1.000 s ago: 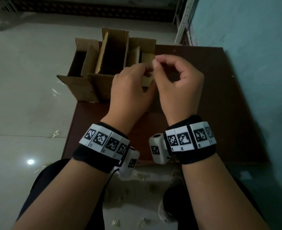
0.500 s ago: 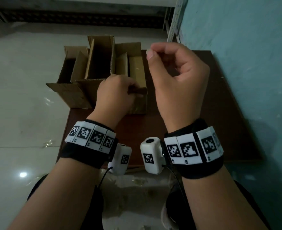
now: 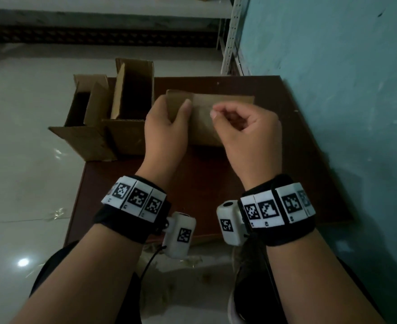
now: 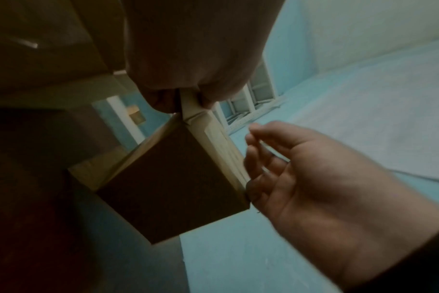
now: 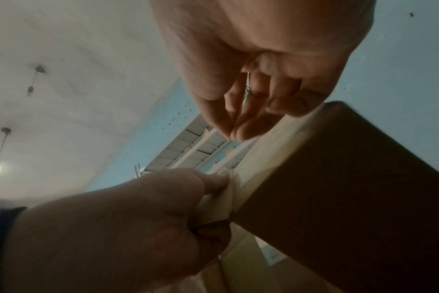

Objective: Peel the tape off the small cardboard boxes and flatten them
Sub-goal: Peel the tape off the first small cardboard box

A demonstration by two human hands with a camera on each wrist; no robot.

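Observation:
A small brown cardboard box (image 3: 225, 108) lies lengthwise above the dark table (image 3: 274, 183). My left hand (image 3: 174, 106) grips its left end, thumb on the near face and fingers behind. In the left wrist view the left hand (image 4: 188, 97) pinches an end flap of the box (image 4: 171, 178). My right hand (image 3: 216, 112) has thumb and forefinger pinched together on the box's upper face, on a pale strip of tape (image 4: 263, 143) that is barely visible. The right wrist view shows the right hand (image 5: 234, 128) pinching over the box (image 5: 338, 188), with the left hand (image 5: 221, 190) at the corner.
Two open cardboard boxes (image 3: 132, 94) (image 3: 85, 106) stand at the table's far left, overhanging its edge. A teal wall (image 3: 333, 90) runs along the right. A metal rack (image 3: 230, 36) stands behind. Tape scraps (image 3: 193, 260) litter the floor near my knees.
My right hand, raised and pulled back half a second ago, has come down onto the box. My left hand has turned the box so that it lies across the table.

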